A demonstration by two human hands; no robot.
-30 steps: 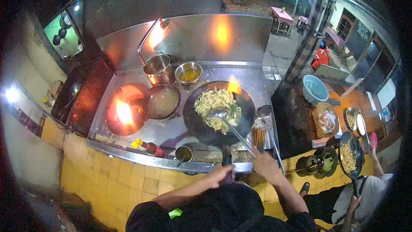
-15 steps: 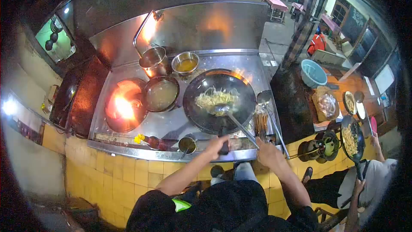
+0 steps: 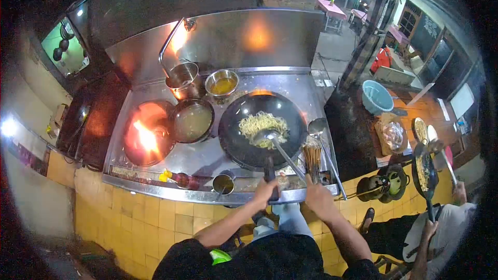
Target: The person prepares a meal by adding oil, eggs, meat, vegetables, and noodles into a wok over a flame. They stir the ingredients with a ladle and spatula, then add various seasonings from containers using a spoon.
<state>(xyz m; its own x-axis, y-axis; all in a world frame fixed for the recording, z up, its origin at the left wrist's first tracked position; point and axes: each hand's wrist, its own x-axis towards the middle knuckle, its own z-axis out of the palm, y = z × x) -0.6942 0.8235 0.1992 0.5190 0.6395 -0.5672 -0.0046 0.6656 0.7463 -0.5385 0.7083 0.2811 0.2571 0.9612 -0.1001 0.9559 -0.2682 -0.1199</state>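
Note:
A large dark wok sits on the stove, and its short black handle is in my left hand, fingers wrapped round it. My right hand grips the long handle of a metal wok ladle. The ladle's bowl rests among pale noodles with greens in the middle of the wok. Flame glows orange behind the wok's far rim. Just right of the wok stands a bundle of thin sticks, near a second ladle.
Left on the stove, a burner flames openly. Beside it are a pan of cloudy liquid, a pot under a tap and a bowl of yellow liquid. A red bottle lies in front. A co-worker holds another pan at right.
The noodles have shifted and lie more gathered in the wok, with less steam and lower flame at its rim. The co-worker has lifted a utensil over their pan.

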